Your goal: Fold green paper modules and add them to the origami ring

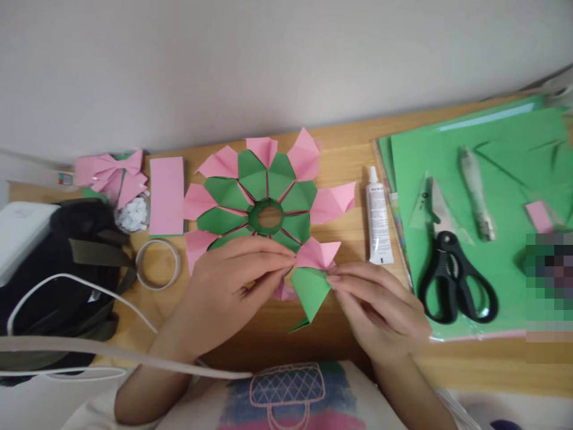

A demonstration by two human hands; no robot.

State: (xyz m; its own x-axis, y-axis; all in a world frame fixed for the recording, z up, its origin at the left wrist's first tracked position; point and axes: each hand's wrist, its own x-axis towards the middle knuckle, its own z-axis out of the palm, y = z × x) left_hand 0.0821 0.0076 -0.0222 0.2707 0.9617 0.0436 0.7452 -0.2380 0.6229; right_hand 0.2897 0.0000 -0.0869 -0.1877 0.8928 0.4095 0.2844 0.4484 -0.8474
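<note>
A ring of folded green and pink paper [266,167] lies on the wooden table, with pink petal-like tips around a green hole. At its near right side is a folded paper piece [312,289], bright green with a pink top. My right hand [380,310] pinches the right edge of that piece between thumb and fingers. My left hand [242,289] is closed, its fingertips pressed together where the pink top of the piece meets the ring. The left hand covers the ring's near left part. Whether the piece is joined to the ring I cannot tell.
Right of the ring lies a glue tube [379,224]. Black-handled scissors [447,269] and a cutter [477,194] rest on green paper sheets [505,280]. Leftward are a tape roll [158,264], pink paper [166,196], a pink paper bow [117,170], a black bag [85,239] and a white cable [102,288].
</note>
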